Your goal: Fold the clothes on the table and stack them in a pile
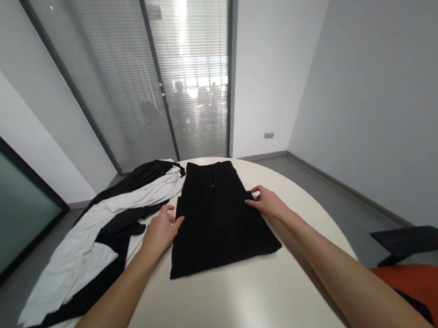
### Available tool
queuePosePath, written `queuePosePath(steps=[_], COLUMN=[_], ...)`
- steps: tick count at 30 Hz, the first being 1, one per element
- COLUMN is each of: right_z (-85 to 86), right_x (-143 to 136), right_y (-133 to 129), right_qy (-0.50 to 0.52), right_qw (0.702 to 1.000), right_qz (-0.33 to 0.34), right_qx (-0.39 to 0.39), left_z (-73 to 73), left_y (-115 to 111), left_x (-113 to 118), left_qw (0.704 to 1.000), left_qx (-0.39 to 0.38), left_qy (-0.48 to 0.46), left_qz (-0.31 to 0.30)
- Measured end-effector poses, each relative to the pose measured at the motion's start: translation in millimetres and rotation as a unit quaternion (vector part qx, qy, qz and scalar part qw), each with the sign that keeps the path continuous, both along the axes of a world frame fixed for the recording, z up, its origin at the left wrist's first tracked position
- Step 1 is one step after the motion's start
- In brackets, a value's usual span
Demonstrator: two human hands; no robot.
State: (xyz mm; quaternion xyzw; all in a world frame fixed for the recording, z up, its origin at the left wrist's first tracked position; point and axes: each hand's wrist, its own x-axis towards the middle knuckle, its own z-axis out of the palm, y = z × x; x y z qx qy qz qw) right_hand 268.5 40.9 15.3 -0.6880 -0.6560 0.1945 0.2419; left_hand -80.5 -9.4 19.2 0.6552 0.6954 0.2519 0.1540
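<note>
A black garment that looks like a skirt (218, 229) lies flat on the white round table, its narrow waist end pointing away from me. Its near part is folded up over the rest, and the fold forms a straight wide edge close to me. A centre seam with a tiny red spot shows near the waist. My left hand (165, 228) holds the left edge of the folded part, thumb on top and fingers curled. On the opposite side, my right hand (265, 201) pinches the right edge near the flap's upper corner.
Loosely piled black and white clothes (85, 231) cover the left side of the table (240, 313), some hanging toward its rim. An orange chair (432, 291) with a black armrest stands at the right. Beyond the table is a glass partition (195, 80) with blinds.
</note>
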Motion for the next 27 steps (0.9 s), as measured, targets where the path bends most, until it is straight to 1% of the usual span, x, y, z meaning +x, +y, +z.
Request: queuePosePath(steps=[2, 4, 7, 10, 12, 15, 18, 20, 23, 27], right_z=[8.9, 20.9, 38.8, 47.4, 45.7, 36.2, 26.8, 24.1, 25.7, 33.0], right_x=[0, 1, 2, 4, 6, 11, 16, 19, 20, 19], right_y=[-6, -15, -27, -34, -34, -28, -22, -19, -20, -25], right_qy=[-0.022, -0.026, -0.002, 0.034, 0.062, 0.093, 0.103, 0.102, 0.111, 0.132], right_qw=[0.999, 0.993, 0.971, 0.959, 0.957, 0.958, 0.957, 0.954, 0.949, 0.937], right_qz=[-0.002, 0.033, 0.115, 0.141, 0.142, 0.142, 0.154, 0.165, 0.174, 0.183], right_qx=[-0.042, -0.114, -0.208, -0.242, -0.246, -0.232, -0.224, -0.229, -0.237, -0.267], left_z=[5.4, 9.0, 11.2, 9.6, 6.4, 0.0, -5.4, -7.0, -5.8, 1.7], left_y=[-6, -12, -23, -29, -30, -28, -26, -26, -28, -32], left_x=[-2, -4, -7, -9, -11, -13, -14, -15, -16, -14], left_qw=[0.999, 0.997, 0.992, 0.986, 0.982, 0.975, 0.968, 0.964, 0.960, 0.957], left_qx=[-0.030, -0.067, -0.123, -0.143, -0.148, -0.164, -0.175, -0.184, -0.204, -0.223], left_qy=[0.037, 0.047, 0.001, -0.052, -0.077, -0.115, -0.150, -0.157, -0.151, -0.140], left_qz=[0.006, -0.002, -0.039, -0.073, -0.088, -0.098, -0.103, -0.109, -0.118, -0.123])
